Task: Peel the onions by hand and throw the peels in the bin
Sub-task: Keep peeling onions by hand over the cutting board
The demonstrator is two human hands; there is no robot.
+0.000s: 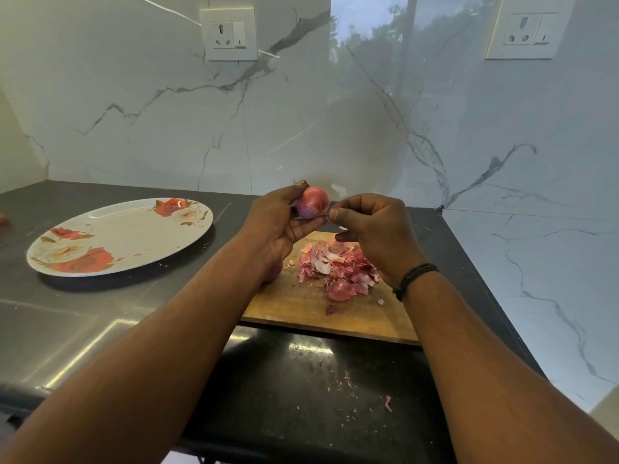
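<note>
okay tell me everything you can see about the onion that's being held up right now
The onion is small, round and reddish-purple, with a smooth, glossy surface that looks mostly peeled; its lower part is more purple. It is held in the air above the far edge of the wooden cutting board, over the pile of pink peels. The left hand grips it with thumb on top and fingers beneath. The right hand pinches a thin bit of skin at its right side.

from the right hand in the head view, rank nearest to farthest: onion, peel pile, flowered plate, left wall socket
1. onion, touching the right hand, gripped by the left hand
2. peel pile, just below on the cutting board
3. flowered plate, far left on the counter
4. left wall socket, high on the wall
</note>
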